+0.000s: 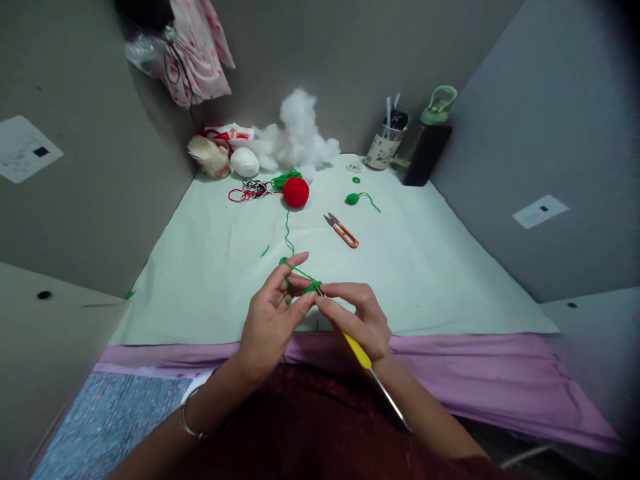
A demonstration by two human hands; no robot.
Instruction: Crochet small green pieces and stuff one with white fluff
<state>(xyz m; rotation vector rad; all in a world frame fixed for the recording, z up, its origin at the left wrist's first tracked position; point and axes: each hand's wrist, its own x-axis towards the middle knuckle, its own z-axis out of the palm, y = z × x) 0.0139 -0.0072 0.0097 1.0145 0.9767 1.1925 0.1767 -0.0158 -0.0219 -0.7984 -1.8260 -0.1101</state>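
Walls of grey (320, 60) rise along the back and both sides of the frame, around a table under a pale green cover (425, 267) that fills the middle. Purple cloth (475, 363) runs along the table's near edge, toward the lower right. Pink spotted fabric (197, 60) hangs at the upper left, and a mound of white stuffing (300, 133) sits at upper centre. At the upper right stands a green-lidded bottle (436, 115), with a patterned cup (383, 150) to its left.

Just below the centre of the frame, the left hand (267, 323) pinches a small green crochet piece (313, 288), its raised index finger carrying taut green yarn (301, 271). The right hand (363, 327), close against it, grasps a yellow-handled hook (357, 350), whose tip meets the piece; the metal shaft trails toward the lower right.

Above the hands lie orange-handled snips (342, 230) and a red ball (296, 192). Right of the ball are a green oval piece (353, 199) with a yarn tail and, smallest, a green ring (356, 180).
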